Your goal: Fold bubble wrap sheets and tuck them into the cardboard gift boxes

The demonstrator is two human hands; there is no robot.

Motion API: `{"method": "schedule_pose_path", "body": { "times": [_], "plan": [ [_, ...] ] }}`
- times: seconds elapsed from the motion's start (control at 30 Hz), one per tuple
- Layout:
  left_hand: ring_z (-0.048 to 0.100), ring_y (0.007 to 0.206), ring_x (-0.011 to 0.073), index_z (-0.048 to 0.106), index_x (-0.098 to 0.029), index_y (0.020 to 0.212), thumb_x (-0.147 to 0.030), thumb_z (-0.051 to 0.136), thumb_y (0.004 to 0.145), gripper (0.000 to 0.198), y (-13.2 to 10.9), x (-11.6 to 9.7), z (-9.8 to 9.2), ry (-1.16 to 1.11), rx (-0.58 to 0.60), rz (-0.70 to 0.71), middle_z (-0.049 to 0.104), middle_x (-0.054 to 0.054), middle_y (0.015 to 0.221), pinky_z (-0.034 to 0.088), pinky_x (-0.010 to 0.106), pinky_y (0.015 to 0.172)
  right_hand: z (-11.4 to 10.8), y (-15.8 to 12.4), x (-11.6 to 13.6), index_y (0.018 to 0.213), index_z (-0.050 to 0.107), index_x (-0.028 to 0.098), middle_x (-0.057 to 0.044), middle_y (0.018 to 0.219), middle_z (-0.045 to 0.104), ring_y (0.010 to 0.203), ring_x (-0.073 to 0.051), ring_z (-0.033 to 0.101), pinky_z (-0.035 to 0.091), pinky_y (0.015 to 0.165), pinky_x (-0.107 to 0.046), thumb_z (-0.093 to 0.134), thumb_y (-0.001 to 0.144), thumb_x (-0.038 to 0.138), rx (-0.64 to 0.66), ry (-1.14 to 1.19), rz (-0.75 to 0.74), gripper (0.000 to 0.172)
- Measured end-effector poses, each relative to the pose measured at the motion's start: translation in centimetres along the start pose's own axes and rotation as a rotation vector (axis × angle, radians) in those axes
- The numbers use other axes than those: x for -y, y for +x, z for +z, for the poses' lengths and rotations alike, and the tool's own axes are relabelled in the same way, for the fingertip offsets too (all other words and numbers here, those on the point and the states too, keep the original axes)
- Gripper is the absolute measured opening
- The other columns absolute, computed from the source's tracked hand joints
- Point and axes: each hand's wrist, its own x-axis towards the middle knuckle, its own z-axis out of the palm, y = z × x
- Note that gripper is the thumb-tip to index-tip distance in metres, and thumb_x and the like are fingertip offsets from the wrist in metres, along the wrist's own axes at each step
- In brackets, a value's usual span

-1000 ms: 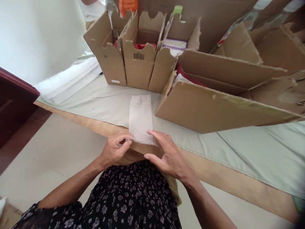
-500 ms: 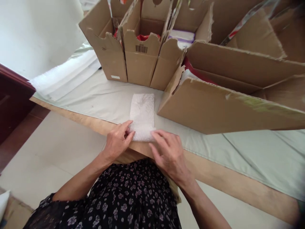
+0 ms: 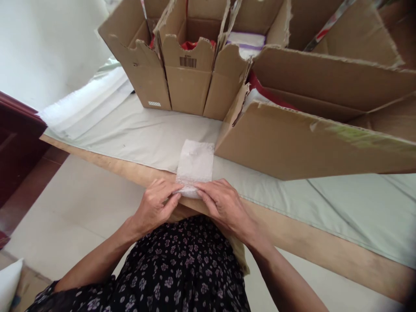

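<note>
At the near edge of the tabletop (image 3: 279, 216), a piece of white wrap (image 3: 196, 160) lies on a pale green cloth (image 3: 152, 134), and it looks like bubble wrap. Its far part is flat on the cloth, and its near end is folded into a thick, round bundle by the bare wood edge. The left hand (image 3: 159, 199) has its thumb and pointing finger pinched on the left end of this bundle. The right hand (image 3: 224, 203) pinches the right end in the same way, with its thumb below and its pointing finger on top. The tips of the two hands are near each other but do not touch, and a bit of the bundle shows between them. Just past the wrap stand three tall brown boxes (image 3: 188, 82) in a row, and the middle one has a black barcode (image 3: 187, 62) on its front. A big, long box (image 3: 276, 143) sits to the right, with something red and white inside. On the far left of the cloth lie long white sheets (image 3: 87, 104). The person wears a black dress (image 3: 185, 273) with little flowers.
</note>
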Motion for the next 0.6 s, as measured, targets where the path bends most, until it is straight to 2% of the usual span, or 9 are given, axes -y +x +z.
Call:
{"method": "schedule_pose_path", "body": {
  "times": [0.1, 0.2, 0.33, 0.47, 0.53, 0.6],
  "plan": [
    [0.068, 0.078, 0.0166, 0.071, -0.016, 0.113, -0.015, 0.062, 0.098, 0.018, 0.7, 0.2, 0.5, -0.027, -0.008, -0.091, 0.077, 0.005, 0.092, 0.056, 0.030, 0.073, 0.1, -0.2, -0.1, 0.118, 0.071, 0.019, -0.007, 0.112, 0.079, 0.097, -0.022, 0.071, 0.051, 0.088, -0.038, 0.052, 0.105, 0.021, -0.095, -0.088, 0.034, 0.023],
    [0.068, 0.078, 0.0164, 0.071, -0.016, 0.114, -0.017, 0.061, 0.098, 0.018, 1.4, 0.4, 1.1, 0.020, 0.005, -0.134, 0.073, 0.004, 0.089, 0.057, 0.030, 0.074, -0.1, -0.8, 0.3, 0.120, 0.068, 0.019, -0.011, 0.116, 0.075, 0.103, -0.025, 0.067, 0.048, 0.090, -0.042, 0.055, 0.103, 0.020, -0.174, -0.246, -0.010, 0.021],
    [0.070, 0.089, 0.0183, 0.070, -0.018, 0.119, -0.019, 0.058, 0.099, 0.023, 1.4, 0.6, 1.5, 0.093, -0.017, -0.161, 0.070, 0.008, 0.104, 0.060, 0.032, 0.079, 0.1, -1.0, 0.7, 0.117, 0.067, 0.020, -0.010, 0.120, 0.074, 0.110, -0.026, 0.064, 0.046, 0.096, -0.044, 0.058, 0.102, 0.021, -0.037, -0.290, -0.109, 0.018],
    [0.067, 0.110, 0.0256, 0.071, -0.019, 0.118, -0.024, 0.065, 0.096, 0.023, 0.4, 0.2, 1.0, 0.088, -0.061, -0.080, 0.067, 0.013, 0.122, 0.059, 0.042, 0.095, 0.2, -0.6, 0.5, 0.112, 0.070, 0.020, -0.007, 0.109, 0.077, 0.101, -0.023, 0.066, 0.046, 0.093, -0.042, 0.050, 0.105, 0.016, -0.008, -0.216, -0.073, 0.021],
    [0.067, 0.111, 0.0264, 0.071, -0.019, 0.117, -0.024, 0.067, 0.095, 0.023, -0.2, -0.1, 0.6, 0.027, -0.003, -0.012, 0.071, 0.012, 0.119, 0.057, 0.044, 0.098, 0.0, -0.6, 0.4, 0.116, 0.070, 0.021, -0.005, 0.103, 0.078, 0.095, -0.021, 0.068, 0.047, 0.092, -0.040, 0.049, 0.105, 0.015, 0.019, -0.114, -0.037, 0.024],
    [0.069, 0.101, 0.0238, 0.071, -0.020, 0.115, -0.020, 0.064, 0.097, 0.020, -0.5, -0.2, 0.4, -0.025, 0.042, 0.004, 0.075, 0.009, 0.108, 0.057, 0.041, 0.092, -0.3, -0.8, 0.4, 0.121, 0.070, 0.023, -0.004, 0.102, 0.079, 0.092, -0.019, 0.069, 0.049, 0.090, -0.039, 0.050, 0.105, 0.018, 0.054, -0.017, 0.005, 0.026]
  ]
}}
